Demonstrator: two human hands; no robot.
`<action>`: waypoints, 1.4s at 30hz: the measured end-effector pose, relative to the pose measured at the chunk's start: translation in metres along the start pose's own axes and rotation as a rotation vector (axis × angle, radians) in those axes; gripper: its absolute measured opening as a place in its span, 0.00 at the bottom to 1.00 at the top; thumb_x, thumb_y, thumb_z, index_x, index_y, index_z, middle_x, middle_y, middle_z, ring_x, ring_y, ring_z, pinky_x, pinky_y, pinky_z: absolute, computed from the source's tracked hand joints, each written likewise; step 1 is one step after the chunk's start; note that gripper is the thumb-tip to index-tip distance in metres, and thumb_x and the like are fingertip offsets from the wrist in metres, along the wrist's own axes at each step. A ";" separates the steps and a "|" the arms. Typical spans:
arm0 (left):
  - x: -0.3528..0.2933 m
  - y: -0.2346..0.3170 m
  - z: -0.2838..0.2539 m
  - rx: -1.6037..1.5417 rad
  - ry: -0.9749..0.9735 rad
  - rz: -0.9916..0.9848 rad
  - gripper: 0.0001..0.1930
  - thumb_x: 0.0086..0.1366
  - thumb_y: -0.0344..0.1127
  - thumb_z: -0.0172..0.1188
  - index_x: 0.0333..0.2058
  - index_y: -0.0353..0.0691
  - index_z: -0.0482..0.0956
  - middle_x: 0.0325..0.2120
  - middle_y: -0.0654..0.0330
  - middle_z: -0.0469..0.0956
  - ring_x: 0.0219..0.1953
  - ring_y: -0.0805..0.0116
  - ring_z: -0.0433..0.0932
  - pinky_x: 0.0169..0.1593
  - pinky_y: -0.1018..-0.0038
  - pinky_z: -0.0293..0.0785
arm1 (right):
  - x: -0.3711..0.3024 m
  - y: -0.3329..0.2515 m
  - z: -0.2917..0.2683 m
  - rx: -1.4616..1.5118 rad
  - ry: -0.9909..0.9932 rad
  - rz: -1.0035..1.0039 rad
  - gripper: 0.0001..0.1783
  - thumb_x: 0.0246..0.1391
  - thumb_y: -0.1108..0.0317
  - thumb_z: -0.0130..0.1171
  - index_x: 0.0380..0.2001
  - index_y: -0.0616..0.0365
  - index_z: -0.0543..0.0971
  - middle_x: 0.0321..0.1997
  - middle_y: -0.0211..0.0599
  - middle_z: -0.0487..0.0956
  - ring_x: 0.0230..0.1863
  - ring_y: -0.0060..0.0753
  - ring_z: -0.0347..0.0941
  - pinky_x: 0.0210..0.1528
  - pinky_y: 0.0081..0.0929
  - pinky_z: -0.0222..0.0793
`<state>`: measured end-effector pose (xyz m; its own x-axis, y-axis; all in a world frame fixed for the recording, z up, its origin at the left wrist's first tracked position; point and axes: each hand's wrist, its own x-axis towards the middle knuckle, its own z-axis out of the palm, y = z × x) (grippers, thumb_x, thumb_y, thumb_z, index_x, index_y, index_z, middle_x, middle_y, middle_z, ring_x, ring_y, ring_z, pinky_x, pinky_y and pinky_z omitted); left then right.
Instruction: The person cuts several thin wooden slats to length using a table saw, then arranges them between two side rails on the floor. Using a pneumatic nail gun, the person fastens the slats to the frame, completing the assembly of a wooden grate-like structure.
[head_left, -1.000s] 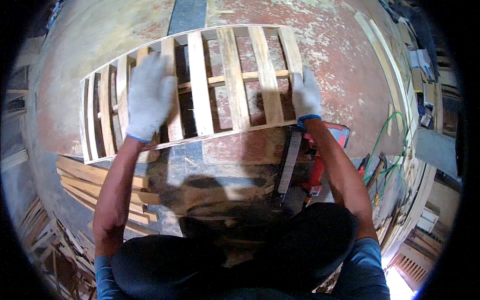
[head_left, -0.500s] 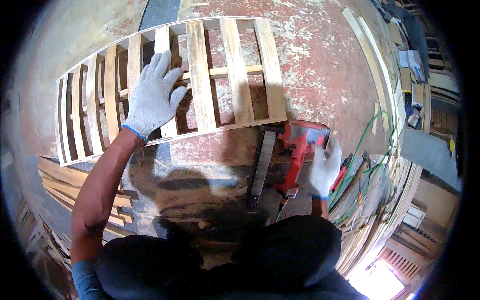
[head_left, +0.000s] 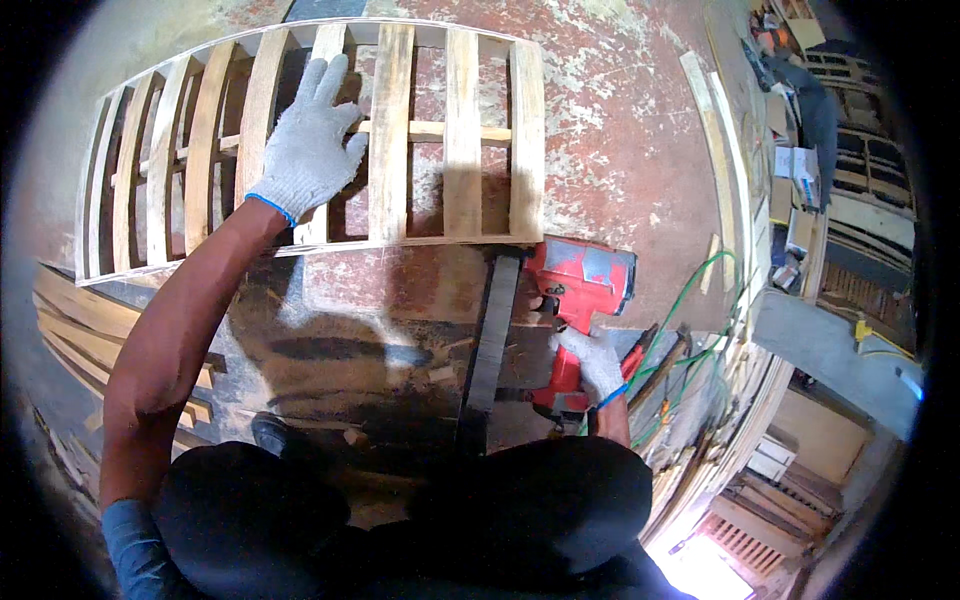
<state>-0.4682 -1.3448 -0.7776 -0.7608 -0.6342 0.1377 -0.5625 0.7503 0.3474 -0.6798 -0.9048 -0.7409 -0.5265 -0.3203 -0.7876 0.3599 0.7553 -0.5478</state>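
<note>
A slatted wooden frame point(head_left: 388, 185) lies on the worn floor in front of me, its slats joined by side rails and a middle rail. My left hand point(head_left: 308, 150), in a white knit glove with a blue cuff, rests on its slats with fingers spread. My right hand point(head_left: 592, 362), gloved the same way, is wrapped round the handle of a red and grey nail gun point(head_left: 582, 277). The gun's nose meets the frame's near right corner, and its long dark magazine point(head_left: 490, 340) points back toward my knees. Part of the handle is hidden by my right hand.
Loose wooden slats point(head_left: 95, 325) are piled at the left. A green hose point(head_left: 697, 325) coils right of the gun, among tools. Long pale strips point(head_left: 722, 160) lie farther right, beside a grey panel point(head_left: 825, 345) and boxes point(head_left: 797, 175). My knees are at the lower edge.
My right hand has moved from beside the nail gun's head onto its handle and closed there. The frame and gun appear shifted left in view. My left hand stays on the slats.
</note>
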 end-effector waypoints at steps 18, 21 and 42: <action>0.005 -0.003 -0.005 0.015 0.139 0.130 0.20 0.57 0.36 0.62 0.49 0.35 0.81 0.61 0.36 0.69 0.66 0.35 0.64 0.69 0.50 0.64 | -0.067 -0.177 0.010 -0.177 -0.026 -0.152 0.11 0.57 0.65 0.63 0.24 0.59 0.79 0.20 0.35 0.78 0.24 0.31 0.77 0.30 0.29 0.73; 0.002 -0.004 -0.010 0.058 0.066 0.108 0.22 0.59 0.38 0.61 0.51 0.36 0.79 0.59 0.38 0.69 0.65 0.37 0.64 0.68 0.51 0.65 | -0.056 -0.185 0.027 -0.087 -0.008 -0.158 0.10 0.57 0.67 0.64 0.25 0.59 0.79 0.20 0.36 0.78 0.20 0.32 0.76 0.25 0.30 0.72; -0.017 -0.072 -0.035 0.240 0.036 -0.085 0.33 0.75 0.50 0.52 0.70 0.32 0.64 0.72 0.42 0.61 0.73 0.47 0.61 0.77 0.59 0.51 | -0.051 -0.208 0.028 0.071 -0.122 -0.127 0.13 0.61 0.64 0.64 0.25 0.56 0.76 0.17 0.35 0.75 0.14 0.32 0.73 0.16 0.30 0.70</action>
<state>-0.4037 -1.3943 -0.7726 -0.6976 -0.7002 0.1516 -0.6882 0.7138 0.1301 -0.7057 -1.0611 -0.5946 -0.4757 -0.4809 -0.7366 0.3522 0.6632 -0.6604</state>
